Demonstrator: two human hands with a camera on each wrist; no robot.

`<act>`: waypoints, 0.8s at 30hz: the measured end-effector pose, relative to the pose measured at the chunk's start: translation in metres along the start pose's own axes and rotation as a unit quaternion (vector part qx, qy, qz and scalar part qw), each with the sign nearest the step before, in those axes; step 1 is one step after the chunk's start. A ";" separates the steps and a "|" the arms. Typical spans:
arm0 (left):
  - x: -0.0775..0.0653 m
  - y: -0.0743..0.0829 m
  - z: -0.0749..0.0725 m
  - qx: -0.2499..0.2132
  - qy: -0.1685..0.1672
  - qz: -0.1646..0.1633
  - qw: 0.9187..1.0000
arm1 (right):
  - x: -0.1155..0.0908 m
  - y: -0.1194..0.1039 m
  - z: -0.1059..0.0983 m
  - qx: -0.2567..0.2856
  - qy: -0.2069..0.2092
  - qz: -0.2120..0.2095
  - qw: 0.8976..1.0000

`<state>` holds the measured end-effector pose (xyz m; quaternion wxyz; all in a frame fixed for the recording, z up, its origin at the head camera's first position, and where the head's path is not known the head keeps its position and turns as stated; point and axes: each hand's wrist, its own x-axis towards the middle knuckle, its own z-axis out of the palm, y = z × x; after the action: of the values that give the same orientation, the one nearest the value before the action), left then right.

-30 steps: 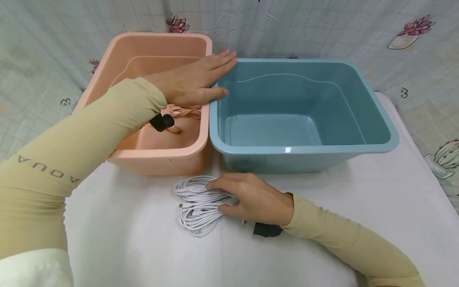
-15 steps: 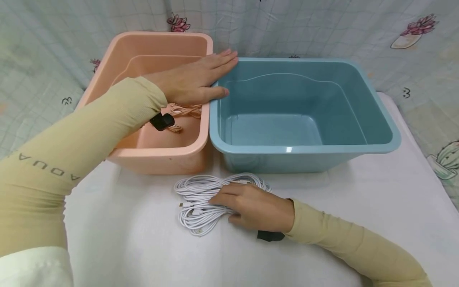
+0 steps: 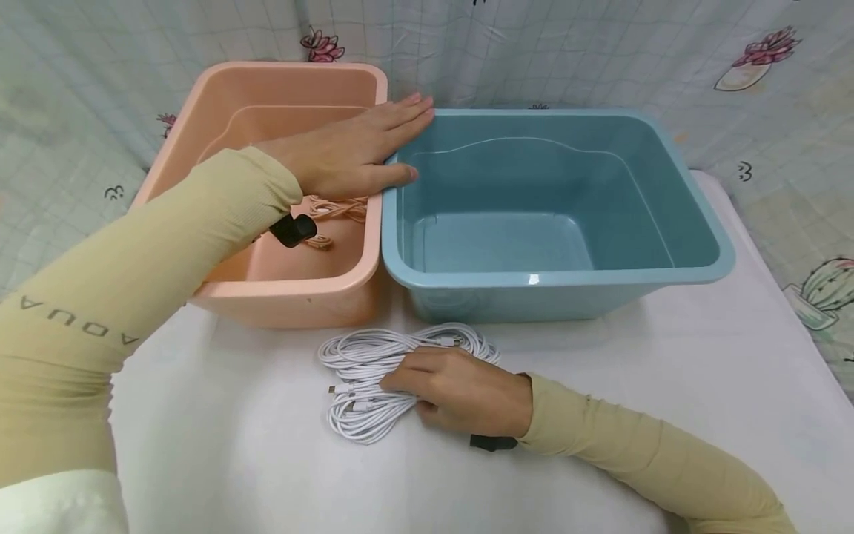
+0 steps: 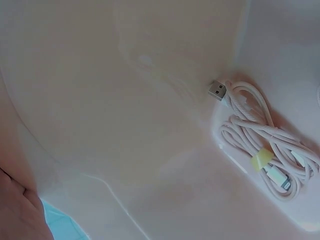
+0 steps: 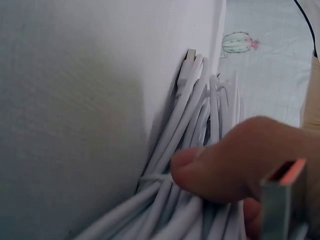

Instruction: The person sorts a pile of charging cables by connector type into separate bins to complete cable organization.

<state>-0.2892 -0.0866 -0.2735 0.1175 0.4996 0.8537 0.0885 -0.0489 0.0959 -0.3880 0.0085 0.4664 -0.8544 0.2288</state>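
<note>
On the white cloth, coiled white USB cables (image 3: pixel 363 352) lie in front of the two bins, some metal plugs showing. My right hand (image 3: pixel 460 393) grips the near right part of this bundle. In the right wrist view its thumb (image 5: pixel 210 170) presses on the strands (image 5: pixel 175 130) beside a white tie; most other fingers are hidden. My left hand (image 3: pixel 360 152) lies flat, fingers straight, across the adjoining rims of the peach bin (image 3: pixel 287 287) and the blue bin (image 3: pixel 587 278). Below it, peach-toned cables (image 3: pixel 340 210) rest inside the peach bin, one bound by a yellow band (image 4: pixel 262 159).
Both bins stand side by side at the back, against a patterned curtain (image 3: pixel 574 52). Nothing shows inside the blue bin. White cloth (image 3: pixel 267 467) covers the table, its right edge running toward the curtain. Each wrist carries a small black device.
My right hand has drawn back toward the table's front, and the right end of the white cables now shows beyond it. The left hand keeps its place on the rims.
</note>
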 end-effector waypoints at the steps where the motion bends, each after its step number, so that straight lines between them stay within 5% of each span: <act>1: 0.000 0.000 0.000 0.001 0.001 0.000 1.000 | 0.000 0.000 0.000 0.001 0.001 0.003 1.000; 17: -0.001 0.003 -0.001 0.001 0.001 0.002 1.000 | 0.000 -0.008 -0.016 0.129 0.017 0.053 0.990; 24: -0.002 0.002 0.001 0.001 0.003 0.000 1.000 | -0.002 -0.015 -0.024 0.174 0.040 0.032 0.983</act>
<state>-0.2862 -0.0871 -0.2733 0.1147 0.4997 0.8539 0.0891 -0.0408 0.1007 -0.3613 -0.0457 0.4233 -0.8150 0.3930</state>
